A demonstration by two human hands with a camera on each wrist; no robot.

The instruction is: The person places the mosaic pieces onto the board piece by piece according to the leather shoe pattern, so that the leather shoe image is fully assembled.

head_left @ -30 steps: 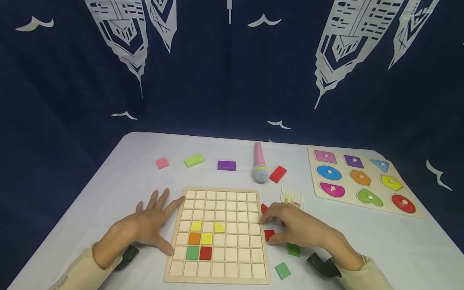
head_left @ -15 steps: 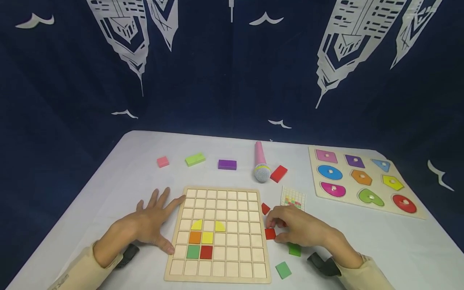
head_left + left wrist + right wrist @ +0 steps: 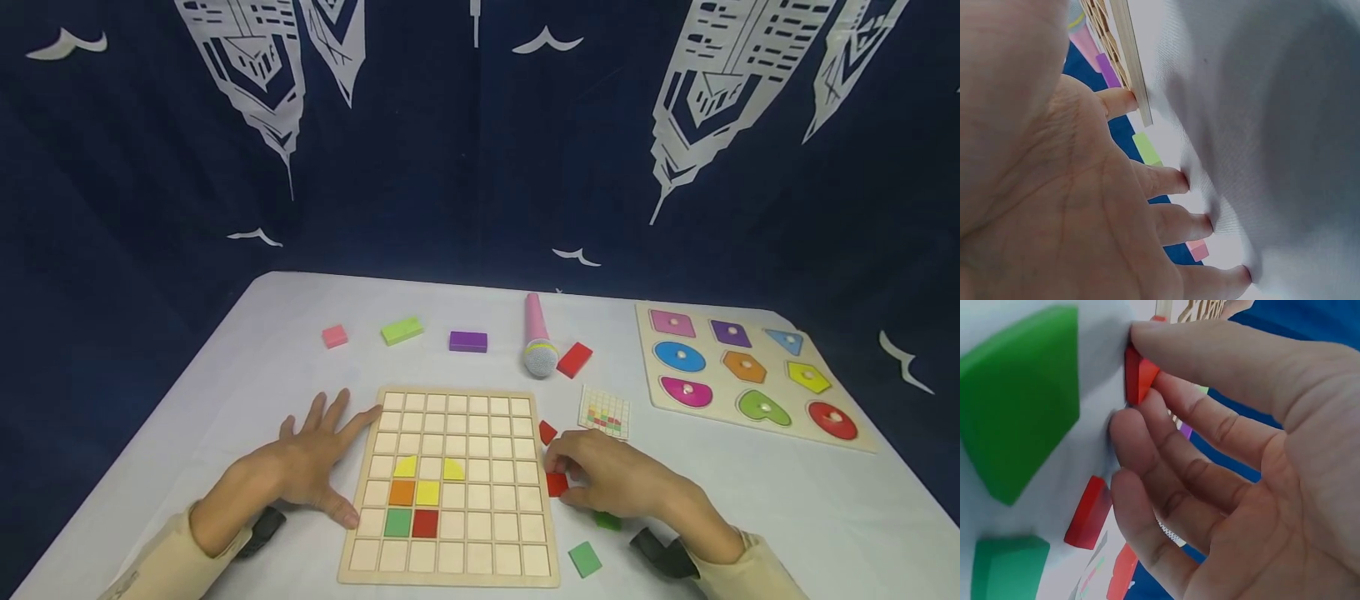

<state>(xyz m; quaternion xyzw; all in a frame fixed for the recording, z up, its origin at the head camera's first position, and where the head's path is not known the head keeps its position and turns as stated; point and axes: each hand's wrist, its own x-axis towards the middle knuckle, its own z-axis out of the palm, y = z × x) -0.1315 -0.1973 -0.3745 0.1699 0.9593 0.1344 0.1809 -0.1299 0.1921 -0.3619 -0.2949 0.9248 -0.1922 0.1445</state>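
My left hand (image 3: 311,458) is spread at the left edge of a wooden grid board (image 3: 491,575). Its thumb and index fingertip touch the frame; in the left wrist view the other fingertips (image 3: 1200,226) rest on the cloth. At the board's right side my right hand (image 3: 618,475) pinches a red tile (image 3: 1134,376) between thumb and index finger, the other fingers curled behind. Another red tile (image 3: 1088,512) lies by the little finger. The board's cells hold a dark red tile (image 3: 425,524), a green tile (image 3: 398,522), an orange tile (image 3: 402,492) and several yellow pieces (image 3: 427,493).
Near the right hand are a red piece (image 3: 547,432), a bright green tile (image 3: 607,521), partly covered, a lighter green tile (image 3: 585,559) and a pattern card (image 3: 604,412). Behind stand a purple block (image 3: 468,342), a pink microphone (image 3: 537,333) and a knobbed shape puzzle (image 3: 750,421).
The right hand drew slightly right from the board's edge, then settled lower with thumb and index finger at the red tile. More of the pattern card shows. My left hand has stayed put.
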